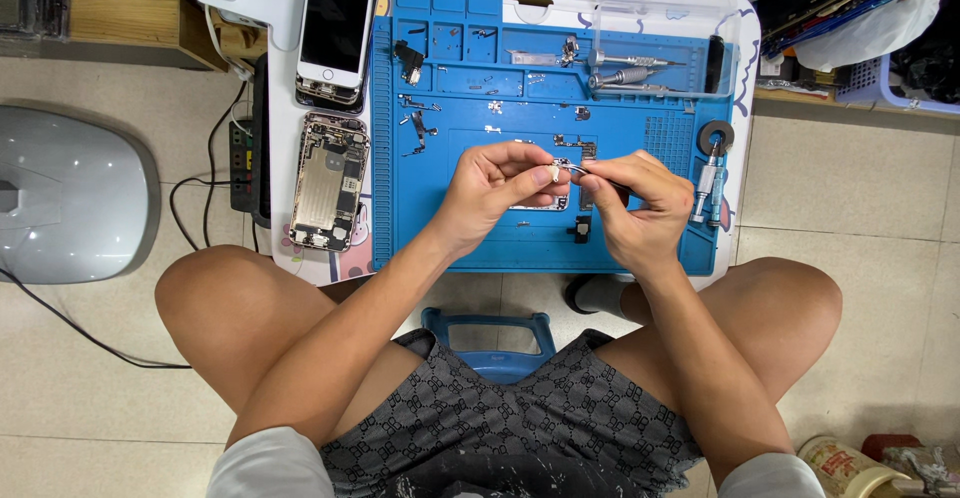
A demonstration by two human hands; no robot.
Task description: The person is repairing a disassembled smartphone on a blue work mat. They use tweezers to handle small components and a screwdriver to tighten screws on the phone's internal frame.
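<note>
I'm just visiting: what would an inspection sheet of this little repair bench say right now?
Surface: blue work mat on a small white table.
Job's things: small metal part pinched between left hand and right hand.
Clutter: opened phone shell, phone screen, screwdrivers, loose small parts.
Grips: both hands shut on the part.
Cables: black cable on the floor.
Surroundings: tiled floor, grey stool.
</note>
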